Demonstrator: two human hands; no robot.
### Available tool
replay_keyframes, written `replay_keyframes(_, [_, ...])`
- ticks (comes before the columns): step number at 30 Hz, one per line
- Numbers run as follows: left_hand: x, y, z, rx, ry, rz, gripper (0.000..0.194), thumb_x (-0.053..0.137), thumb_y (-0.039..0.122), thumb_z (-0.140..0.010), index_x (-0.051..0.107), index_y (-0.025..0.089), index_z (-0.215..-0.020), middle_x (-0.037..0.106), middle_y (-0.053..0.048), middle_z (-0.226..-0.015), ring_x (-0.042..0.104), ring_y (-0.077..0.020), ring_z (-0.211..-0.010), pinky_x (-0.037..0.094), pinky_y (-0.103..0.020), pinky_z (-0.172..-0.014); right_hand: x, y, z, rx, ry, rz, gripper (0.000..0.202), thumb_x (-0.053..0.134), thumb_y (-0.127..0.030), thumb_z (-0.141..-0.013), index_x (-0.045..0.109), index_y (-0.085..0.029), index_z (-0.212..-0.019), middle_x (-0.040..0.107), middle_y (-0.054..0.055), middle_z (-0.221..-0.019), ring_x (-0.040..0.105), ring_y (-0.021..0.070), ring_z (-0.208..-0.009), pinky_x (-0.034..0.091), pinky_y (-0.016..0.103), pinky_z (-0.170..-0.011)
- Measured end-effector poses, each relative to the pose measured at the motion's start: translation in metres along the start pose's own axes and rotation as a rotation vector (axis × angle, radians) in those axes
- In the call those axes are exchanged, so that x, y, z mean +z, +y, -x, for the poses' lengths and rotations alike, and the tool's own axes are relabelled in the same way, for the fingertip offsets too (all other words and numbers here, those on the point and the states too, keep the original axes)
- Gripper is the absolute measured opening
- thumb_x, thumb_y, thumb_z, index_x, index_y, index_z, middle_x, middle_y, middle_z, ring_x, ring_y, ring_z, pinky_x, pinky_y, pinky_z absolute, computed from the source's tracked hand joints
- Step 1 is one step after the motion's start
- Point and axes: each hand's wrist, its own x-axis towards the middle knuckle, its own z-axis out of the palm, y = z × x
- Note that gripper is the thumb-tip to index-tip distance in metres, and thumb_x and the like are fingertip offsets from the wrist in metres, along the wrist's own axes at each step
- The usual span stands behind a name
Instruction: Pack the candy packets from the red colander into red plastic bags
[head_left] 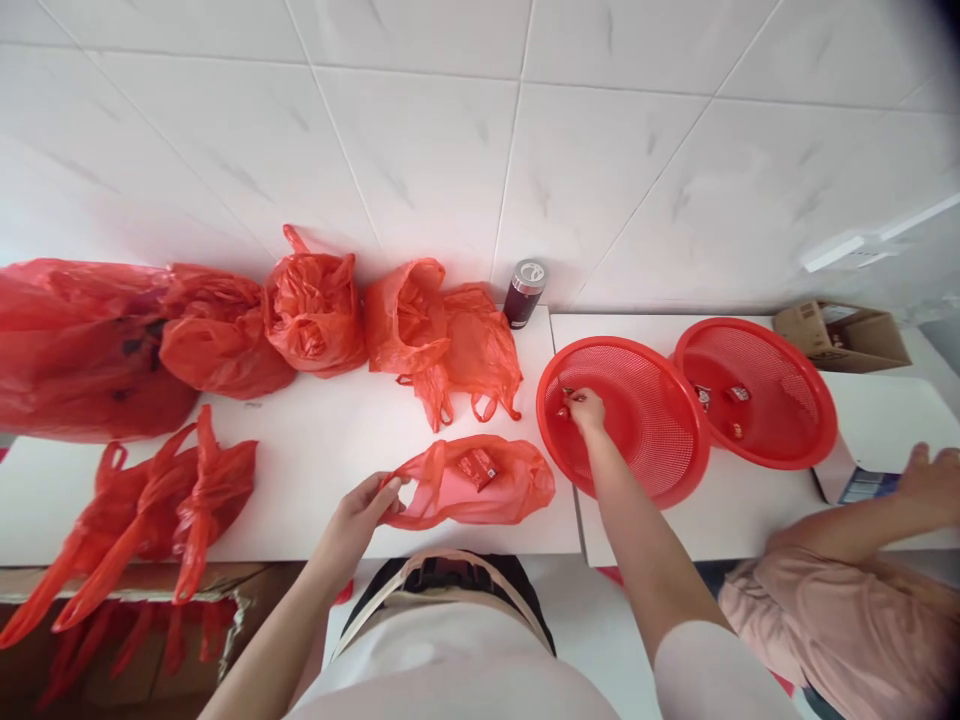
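Note:
My left hand (366,508) is closed on one end of a thin red plastic bag (525,490), which lies flat in front of me. A small red packet (478,468) shows at the bag's mouth; whether it lies inside or on top is hard to tell. Down in the near red mesh basket (667,440), the fingers of my right hand (587,408) are pinched together at small wrapped pieces (564,405) by the left wall. Those pieces are too small to name.
Filled red bags (315,310) line the wall, beside a dark tumbler (525,293). Tied red bags (214,480) hang over the left edge above a cardboard box (259,590). Right are a second basket (814,420), a small carton (874,345) and a co-worker's arm (840,530).

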Motion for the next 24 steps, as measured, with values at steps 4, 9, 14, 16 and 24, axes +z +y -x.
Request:
replay_keyframes(4, [0.007, 0.017, -0.006, -0.037, -0.042, 0.144, 0.063, 0.056, 0.055, -0.083, 0.051, 0.022, -0.136, 0.047, 0.004, -0.067, 0.047, -0.0136, -0.068, 0.045, -0.029, -0.072, -0.027, -0.025, 0.049, -0.032, -0.051, -0.299, 0.023, 0.057, -0.045, -0.086, 0.054, -0.022, -0.090, 0.065, 0.004, -0.092, 0.060, 0.0118, -0.064, 0.049, 0.024, -0.058])
replay_keyframes(9, [0.007, 0.022, -0.012, -0.029, -0.130, 0.165, 0.069, 0.055, 0.056, -0.083, 0.043, 0.024, -0.144, 0.045, 0.005, -0.066, 0.043, -0.0115, -0.063, 0.043, -0.026, -0.067, 0.016, -0.066, 0.128, -0.148, -0.771, -0.524, 0.024, 0.075, -0.035, -0.071, 0.056, -0.021, -0.077, 0.066, 0.002, -0.092, 0.062, 0.0145, -0.073, 0.050, 0.026, -0.064])
replay_keyframes(14, [-0.005, 0.015, -0.017, 0.039, -0.159, 0.131, 0.072, 0.055, 0.050, -0.085, 0.032, 0.025, -0.149, 0.039, 0.008, -0.060, 0.039, -0.0117, -0.060, 0.044, -0.029, -0.068, 0.111, -0.086, 0.159, -0.149, -0.620, -0.353, 0.011, 0.064, -0.027, -0.078, 0.060, -0.018, -0.082, 0.066, 0.003, -0.090, 0.061, 0.0170, -0.083, 0.050, 0.031, -0.079])
replay_keyframes(16, [-0.013, 0.011, -0.020, 0.089, -0.140, 0.080, 0.074, 0.054, 0.048, -0.086, 0.027, 0.025, -0.151, 0.042, 0.008, -0.060, 0.042, -0.0120, -0.060, 0.044, -0.028, -0.068, 0.132, -0.088, 0.164, -0.155, -0.572, -0.331, 0.009, 0.056, -0.023, -0.083, 0.061, -0.017, -0.089, 0.067, 0.005, -0.097, 0.062, 0.0178, -0.089, 0.049, 0.033, -0.083])
replay_keyframes(24, [-0.040, 0.000, -0.017, 0.202, -0.062, 0.065, 0.073, 0.055, 0.046, -0.085, 0.032, 0.019, -0.148, 0.050, 0.006, -0.063, 0.051, -0.0133, -0.063, 0.044, -0.027, -0.067, 0.134, -0.093, 0.175, -0.251, -0.394, -0.155, 0.041, 0.046, -0.006, -0.084, 0.057, -0.021, -0.121, 0.062, 0.009, -0.124, 0.057, 0.0233, -0.114, 0.043, 0.041, -0.098])
